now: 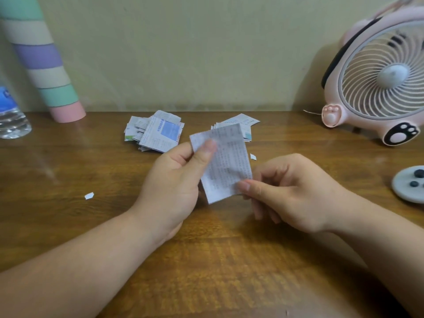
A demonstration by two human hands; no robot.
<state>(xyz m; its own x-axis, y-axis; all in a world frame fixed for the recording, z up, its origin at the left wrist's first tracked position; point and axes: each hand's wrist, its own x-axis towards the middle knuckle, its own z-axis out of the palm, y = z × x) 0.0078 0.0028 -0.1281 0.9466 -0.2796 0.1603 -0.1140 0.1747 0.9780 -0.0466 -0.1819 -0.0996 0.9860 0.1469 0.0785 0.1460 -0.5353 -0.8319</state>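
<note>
Head view, left hand point(174, 180) and right hand point(291, 191) pinching printed paper slip point(226, 166)

Paper slip point(226, 161) white, grey print; fan point(376, 76) pink, black paws; tube point(43, 58) pastel stripes; table point(68, 161) brown woodgrain.

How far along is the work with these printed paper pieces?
Done: a left pile and a right pile of printed pieces lie on the wooden table. In hand: the left hand and right hand pinch one printed piece above it. Left: that piece has yet to join a pile; two small scraps lie loose.
</note>
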